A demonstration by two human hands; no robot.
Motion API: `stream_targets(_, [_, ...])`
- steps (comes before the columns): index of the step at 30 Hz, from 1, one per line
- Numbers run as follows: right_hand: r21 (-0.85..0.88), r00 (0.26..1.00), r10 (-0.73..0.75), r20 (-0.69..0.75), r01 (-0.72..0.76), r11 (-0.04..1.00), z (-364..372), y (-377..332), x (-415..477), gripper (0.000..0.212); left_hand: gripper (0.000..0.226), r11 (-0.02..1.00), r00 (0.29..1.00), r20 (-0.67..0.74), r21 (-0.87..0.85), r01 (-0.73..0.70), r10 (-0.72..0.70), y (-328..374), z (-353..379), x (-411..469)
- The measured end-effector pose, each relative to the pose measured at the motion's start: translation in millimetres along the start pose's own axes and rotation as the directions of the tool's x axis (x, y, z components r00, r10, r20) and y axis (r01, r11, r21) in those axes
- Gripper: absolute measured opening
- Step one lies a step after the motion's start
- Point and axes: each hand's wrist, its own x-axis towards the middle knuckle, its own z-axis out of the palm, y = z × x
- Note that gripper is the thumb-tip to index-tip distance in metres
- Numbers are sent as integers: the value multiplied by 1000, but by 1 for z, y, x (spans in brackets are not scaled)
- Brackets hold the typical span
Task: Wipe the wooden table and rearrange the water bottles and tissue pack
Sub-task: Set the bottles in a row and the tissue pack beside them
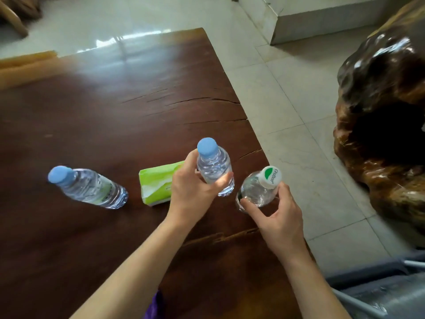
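Note:
On the dark wooden table [115, 116] stand three clear water bottles. My left hand [193, 187] is wrapped around a blue-capped bottle [213, 166] near the right side. My right hand [278, 217] grips a white-and-green-capped bottle [257, 189] close to the table's right edge. A second blue-capped bottle [87, 187] stands alone to the left. A green tissue pack [158, 183] lies between it and my left hand, partly hidden behind that hand.
The table's right edge drops to a pale tiled floor [287, 107]. A large glossy carved wood stump [386, 125] stands on the floor at right. A grey object [386, 293] is at the bottom right. A purple scrap [154, 305] shows under my left forearm.

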Motion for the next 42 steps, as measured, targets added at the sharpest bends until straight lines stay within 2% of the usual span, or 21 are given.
stream_targets(5, [-25, 996, -76, 54, 77, 997, 15, -22, -46, 78, 45, 997, 993, -92, 25, 70, -68, -7, -59, -67])
stream_targets(8, [5, 990, -105, 93, 105, 994, 33, -34, -69, 74, 49, 991, 987, -110, 44, 126, -121, -17, -96, -98])
stream_targets(12, [8, 973, -161, 166, 162, 987, 71, -52, -101, 70, 54, 975, 963, -210, 105, 194, -169, -35, -156, -139])
stream_targets(20, [114, 914, -271, 301, 248, 962, 169, -105, -140, 69, 55, 911, 867, -432, 200, 362, -249, -72, -263, -193])
stream_targets(25, [162, 887, -318, 335, 279, 947, 223, -144, -137, 67, 53, 885, 815, -520, 213, 414, -257, -86, -308, -183])
stream_targets(31, [185, 871, -359, 335, 312, 932, 273, -176, -116, 65, 51, 889, 776, -590, 204, 410, -222, -102, -342, -143])
stream_targets(42, [119, 863, -371, 344, 352, 929, 331, -206, -69, 75, 56, 882, 791, -584, 259, 394, -182, -120, -368, -70])
